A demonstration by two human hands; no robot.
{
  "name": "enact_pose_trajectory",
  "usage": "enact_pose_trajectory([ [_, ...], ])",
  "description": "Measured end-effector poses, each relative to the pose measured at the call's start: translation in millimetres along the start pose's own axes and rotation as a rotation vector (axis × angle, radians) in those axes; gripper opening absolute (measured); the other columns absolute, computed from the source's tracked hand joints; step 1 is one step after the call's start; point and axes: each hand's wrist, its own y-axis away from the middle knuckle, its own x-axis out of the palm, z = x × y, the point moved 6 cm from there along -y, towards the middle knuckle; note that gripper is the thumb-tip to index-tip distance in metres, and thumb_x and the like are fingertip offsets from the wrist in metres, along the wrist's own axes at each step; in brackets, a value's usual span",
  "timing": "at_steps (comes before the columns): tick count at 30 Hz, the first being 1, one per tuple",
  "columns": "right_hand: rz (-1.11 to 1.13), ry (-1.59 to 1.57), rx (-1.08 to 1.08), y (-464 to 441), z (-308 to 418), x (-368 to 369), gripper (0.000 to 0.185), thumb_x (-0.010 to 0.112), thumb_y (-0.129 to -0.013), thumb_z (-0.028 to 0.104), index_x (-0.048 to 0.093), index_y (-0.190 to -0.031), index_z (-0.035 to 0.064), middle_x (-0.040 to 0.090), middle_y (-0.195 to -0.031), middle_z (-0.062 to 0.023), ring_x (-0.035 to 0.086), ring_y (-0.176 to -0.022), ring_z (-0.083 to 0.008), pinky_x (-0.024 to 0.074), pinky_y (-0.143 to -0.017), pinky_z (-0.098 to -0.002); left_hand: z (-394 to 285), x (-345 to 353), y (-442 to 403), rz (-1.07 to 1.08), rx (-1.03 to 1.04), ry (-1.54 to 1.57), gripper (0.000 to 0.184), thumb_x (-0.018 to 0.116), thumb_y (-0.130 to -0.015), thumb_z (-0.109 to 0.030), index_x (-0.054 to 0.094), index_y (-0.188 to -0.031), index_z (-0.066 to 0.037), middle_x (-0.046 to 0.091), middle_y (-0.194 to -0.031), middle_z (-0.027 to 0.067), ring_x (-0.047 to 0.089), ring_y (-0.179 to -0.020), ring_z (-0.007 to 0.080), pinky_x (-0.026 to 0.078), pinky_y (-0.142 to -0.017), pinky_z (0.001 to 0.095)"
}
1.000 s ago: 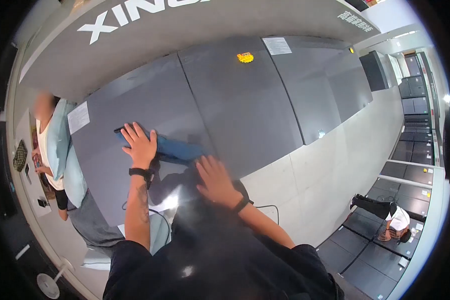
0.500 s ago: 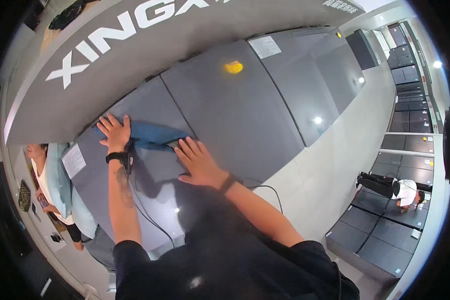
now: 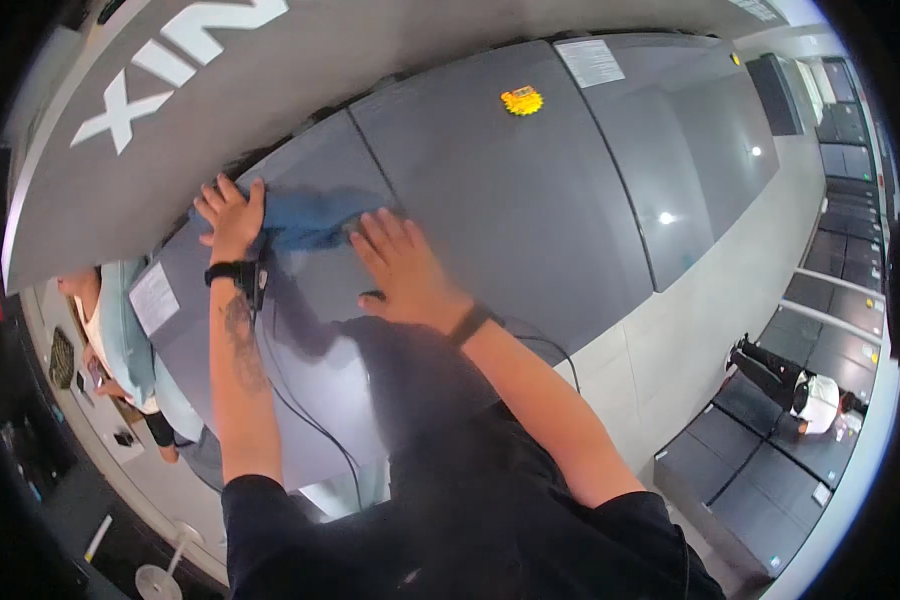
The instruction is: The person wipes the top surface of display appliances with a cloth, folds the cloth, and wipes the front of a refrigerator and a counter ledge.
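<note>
A blue cloth (image 3: 310, 215) lies stretched flat against a large grey panel (image 3: 320, 290) that looks like an appliance door. My left hand (image 3: 232, 220) presses on the cloth's left end with its fingers spread. At the other end is my right hand (image 3: 410, 275), palm down and fingers extended; its fingertips overlap the cloth's right edge, slightly blurred. A black watch-like band (image 3: 235, 272) is on my left wrist, and a dark band (image 3: 473, 322) circles my right. Thin black cables (image 3: 315, 425) run along the panel below my left forearm.
More grey panels continue rightward, one with a yellow starburst sticker (image 3: 522, 100). White labels (image 3: 155, 298) are on some panels. A sign with white letters (image 3: 160, 80) borders the top. One person (image 3: 815, 400) bends over panels at far right; another holds blue pillows (image 3: 130, 325) at left.
The view has shifted, so the panels and sticker sit further right and higher. Both hands stay at the two ends of the cloth, which looks flatter and more blurred now.
</note>
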Motion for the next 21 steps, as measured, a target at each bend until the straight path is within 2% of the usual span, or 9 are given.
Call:
enact_pose_trajectory([
  [6,-0.018,0.030,-0.041,0,3,-5,0.091,0.067,-0.084,0.050,0.031,-0.155,0.0055,0.024,-0.163,-0.0196,0.014,-0.153,-0.0369,0.0135,-0.122,-0.0546,-3,-7,10,-0.046,-0.016,0.017,0.090,0.037,-0.094,-0.068,0.015,-0.162,-0.013,0.001,-0.169,0.0144,-0.004,-0.155,0.0364,0.011,-0.113,0.0747],
  [10,-0.065,-0.007,-0.049,16,1,-3,0.088,0.067,-0.086,0.046,0.031,-0.155,0.0047,0.026,-0.162,-0.0203,0.017,-0.153,-0.0379,0.0147,-0.122,-0.0549,2,7,47,-0.067,-0.026,0.023,0.087,0.036,-0.096,-0.065,0.013,-0.162,-0.013,0.000,-0.169,0.0139,-0.005,-0.156,0.0347,0.013,-0.112,0.0754],
  [12,-0.119,-0.035,-0.057,56,8,10,0.086,0.067,-0.087,0.044,0.032,-0.154,0.0041,0.026,-0.162,-0.0207,0.018,-0.152,-0.0382,0.0158,-0.122,-0.0551,11,17,81,-0.067,-0.014,0.045,0.085,0.036,-0.097,-0.063,0.014,-0.162,-0.012,0.000,-0.169,0.0145,-0.004,-0.156,0.0351,0.013,-0.112,0.0758],
  [13,-0.108,-0.051,-0.040,76,15,5,0.081,0.067,-0.088,0.039,0.034,-0.153,0.0032,0.028,-0.161,-0.0216,0.020,-0.151,-0.0391,0.0195,-0.120,-0.0558,18,23,100,-0.080,-0.001,0.035,0.085,0.037,-0.097,-0.062,0.015,-0.161,-0.011,0.001,-0.169,0.0150,-0.004,-0.156,0.0354,0.013,-0.112,0.0759],
  [17,-0.085,-0.016,0.002,161,32,19,0.080,0.070,-0.085,0.033,0.036,-0.151,0.0026,0.031,-0.159,-0.0230,0.026,-0.148,-0.0427,0.0245,-0.118,-0.0566,38,49,181,-0.128,0.016,0.026,0.082,0.040,-0.099,-0.058,0.018,-0.160,-0.008,0.005,-0.168,0.0176,0.001,-0.155,0.0372,0.017,-0.110,0.0767],
  [21,-0.067,-0.046,0.036,219,48,31,0.080,0.072,-0.084,0.031,0.038,-0.150,0.0025,0.033,-0.157,-0.0238,0.030,-0.145,-0.0449,0.0271,-0.115,-0.0583,46,61,238,-0.056,0.020,-0.018,0.082,0.042,-0.098,-0.056,0.020,-0.159,-0.005,0.006,-0.168,0.0197,0.001,-0.155,0.0386,0.019,-0.109,0.0768],
])
